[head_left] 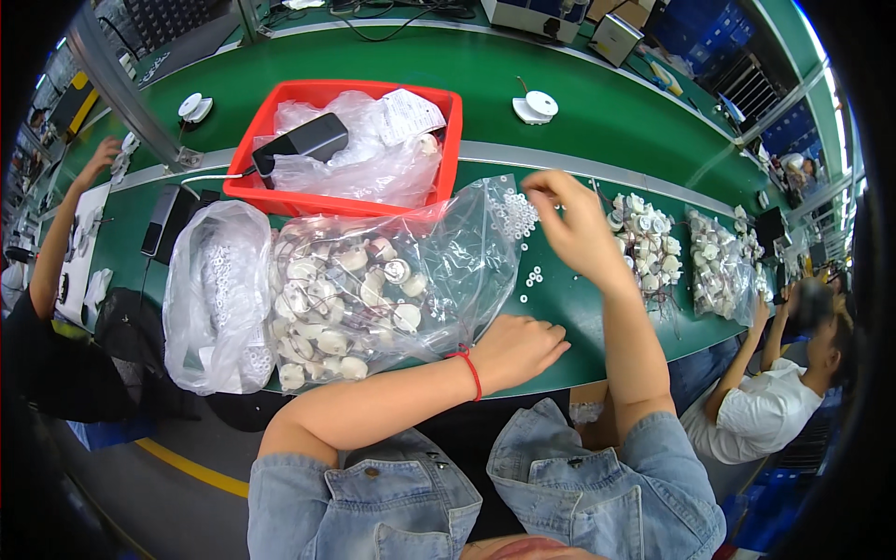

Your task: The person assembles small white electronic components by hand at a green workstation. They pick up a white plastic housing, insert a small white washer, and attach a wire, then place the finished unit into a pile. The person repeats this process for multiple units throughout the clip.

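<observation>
My right hand (571, 222) reaches over the table, fingers bent and thumb apart, beside a pile of small white ring-shaped washers (516, 217). Nothing shows between its fingers. The pile lies at the mouth of a large clear plastic bag (457, 271); a few loose washers (533, 276) lie nearer me. My left hand (518, 355), with a red cord at the wrist, rests palm down near the table's front edge, below the bag's corner. Round white parts with thin wires (322, 299) fill the bag's left side. Left of it, another bag (219, 289) holds more white rings.
A red bin (453, 140) behind the bags holds plastic bags and a black device (308, 145). White wired parts (649, 238) lie in a heap at right, beside another filled bag (719, 271). White spools (535, 106) stand on the raised green shelf. Co-workers sit on both sides.
</observation>
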Demonstrator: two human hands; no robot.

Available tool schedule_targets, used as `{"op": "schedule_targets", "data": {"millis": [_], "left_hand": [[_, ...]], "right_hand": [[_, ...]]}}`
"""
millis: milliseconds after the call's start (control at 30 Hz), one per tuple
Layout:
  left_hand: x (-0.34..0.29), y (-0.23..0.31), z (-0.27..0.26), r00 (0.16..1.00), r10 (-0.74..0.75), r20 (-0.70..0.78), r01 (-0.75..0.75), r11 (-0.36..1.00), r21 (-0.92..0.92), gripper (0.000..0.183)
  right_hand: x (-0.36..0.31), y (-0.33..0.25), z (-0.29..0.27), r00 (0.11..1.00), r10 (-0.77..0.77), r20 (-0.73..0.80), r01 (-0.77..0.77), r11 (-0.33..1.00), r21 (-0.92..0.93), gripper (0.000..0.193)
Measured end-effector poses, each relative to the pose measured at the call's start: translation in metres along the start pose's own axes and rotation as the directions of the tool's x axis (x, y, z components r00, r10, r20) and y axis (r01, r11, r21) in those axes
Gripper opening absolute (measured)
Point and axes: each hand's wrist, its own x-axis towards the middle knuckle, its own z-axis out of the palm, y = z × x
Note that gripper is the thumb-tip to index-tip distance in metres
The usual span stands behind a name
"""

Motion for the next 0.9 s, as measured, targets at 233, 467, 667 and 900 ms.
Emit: {"op": "schedule_targets", "data": {"millis": [233, 467, 667, 900], "left_hand": [[0.001, -0.004, -0.006, 1.0, -0.024, 0.002, 0.023, 1.0, 0.007, 0.025], [0.003, -0.003, -0.004, 1.0, -0.012, 0.003, 0.012, 0.999, -0.03, 0.025], [0.003, -0.004, -0.004, 1.0, 0.014, -0.027, -0.015, 1.0, -0.015, 0.023], [-0.002, -0.004, 0.01, 0.997, 0.069, -0.041, -0.065, 0.994, 0.093, 0.021]], "right_hand": [[0.096, 0.012, 0.097, 0.933, 0.3, 0.199, -0.31, 0.951, 0.021, 0.069], [0.104, 0.009, 0.097, 0.886, 0.357, 0.296, -0.379, 0.925, 0.016, 0.066], [0.107, 0.015, 0.098, 0.907, 0.28, 0.313, -0.317, 0.946, 0.072, 0.057], [0.112, 0.01, 0.098, 0.88, 0.269, 0.392, -0.304, 0.952, 0.03, 0.059]]}}
